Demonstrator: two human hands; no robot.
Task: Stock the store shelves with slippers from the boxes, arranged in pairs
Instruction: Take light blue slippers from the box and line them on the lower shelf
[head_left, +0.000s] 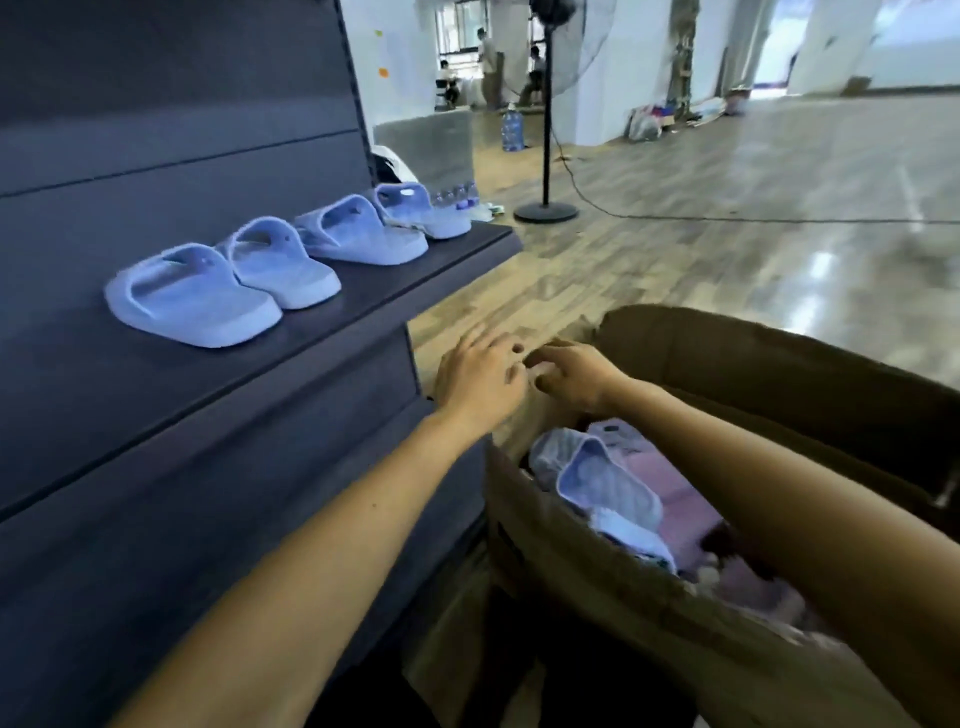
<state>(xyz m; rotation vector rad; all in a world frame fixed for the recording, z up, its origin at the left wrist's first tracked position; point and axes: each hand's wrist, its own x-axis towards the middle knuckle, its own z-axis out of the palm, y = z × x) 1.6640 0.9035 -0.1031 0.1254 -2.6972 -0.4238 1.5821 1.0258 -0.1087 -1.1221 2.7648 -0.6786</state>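
Note:
Several light blue slippers (291, 260) stand in a row on the dark shelf (363, 296) at the left. A brown cardboard box (649, 613) sits on the floor to the right of the shelf, with blue slippers (608, 483) and pink ones (670, 483) inside. My left hand (480, 376) and my right hand (574, 376) hover side by side above the box's far corner, fingers loosely spread, nothing held. Both are blurred by motion.
A standing fan (545, 208) is on the wooden floor beyond the shelf, its cable trailing right. A large water bottle (511, 130) and small bottles (460, 196) sit further back. People are far off by a window. The box's open flap (753, 358) rises behind my hands.

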